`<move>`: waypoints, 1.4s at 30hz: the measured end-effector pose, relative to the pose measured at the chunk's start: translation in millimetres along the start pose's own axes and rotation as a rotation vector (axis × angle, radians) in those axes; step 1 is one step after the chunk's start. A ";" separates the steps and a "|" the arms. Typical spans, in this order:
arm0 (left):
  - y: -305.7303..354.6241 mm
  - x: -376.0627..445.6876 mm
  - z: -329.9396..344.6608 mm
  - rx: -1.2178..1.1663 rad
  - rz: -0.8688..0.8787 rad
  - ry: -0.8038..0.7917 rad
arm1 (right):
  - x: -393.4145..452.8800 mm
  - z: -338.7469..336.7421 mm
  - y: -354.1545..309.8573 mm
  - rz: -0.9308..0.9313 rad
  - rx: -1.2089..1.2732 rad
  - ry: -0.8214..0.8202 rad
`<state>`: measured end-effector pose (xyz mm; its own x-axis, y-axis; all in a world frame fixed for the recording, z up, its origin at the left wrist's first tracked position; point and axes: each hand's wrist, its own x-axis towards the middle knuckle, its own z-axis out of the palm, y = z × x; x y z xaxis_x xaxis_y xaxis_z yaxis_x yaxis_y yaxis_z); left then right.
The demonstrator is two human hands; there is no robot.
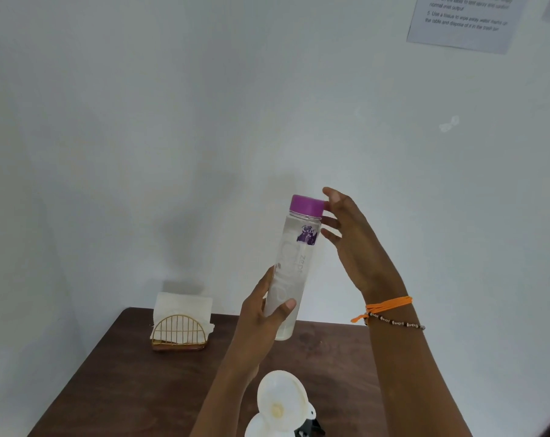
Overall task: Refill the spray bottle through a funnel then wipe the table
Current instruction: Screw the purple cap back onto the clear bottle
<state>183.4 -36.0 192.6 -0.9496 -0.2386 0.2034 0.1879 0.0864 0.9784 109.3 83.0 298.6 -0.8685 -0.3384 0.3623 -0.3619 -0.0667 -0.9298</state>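
Below both hands, the dark brown wooden desk (109, 389) carries the white plastic funnel (281, 402) seated in the spray bottle. The left hand (261, 323) grips a clear, purple-capped water bottle (294, 266); the right hand (349, 234), fingers spread, touches its cap. Uncapping one-handed could tilt it, spilling water beside the funnel.

Left hand (261, 313) grips bottle (294, 266) upright above desk (109, 373); right hand (352, 244) fingers at purple cap (307, 205); funnel (281, 402) below.

We record a clear water bottle (294, 266), purple cap (307, 205) on, upright above the bench (116, 373); white funnel (281, 402) below.
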 end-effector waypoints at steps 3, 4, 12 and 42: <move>-0.8 -0.9 1.2 0.016 0.000 -0.020 | 0.5 -1.7 0.3 0.022 0.136 -0.087; -0.7 -1.3 2.0 0.017 -0.005 -0.020 | 0.6 -0.7 -0.2 0.016 0.131 -0.083; -0.6 -2.3 6.1 -0.033 -0.019 0.011 | -2.1 1.6 -3.8 0.023 0.077 -0.046; 3.1 -8.1 -10.4 -0.094 0.005 -0.430 | 20.5 -9.1 2.7 -0.075 0.405 -0.448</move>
<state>194.2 -43.8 194.4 -0.9630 0.1875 0.1937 0.1959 -0.0070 0.9806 87.4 84.4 304.1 -0.5867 -0.6753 0.4470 -0.1823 -0.4277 -0.8854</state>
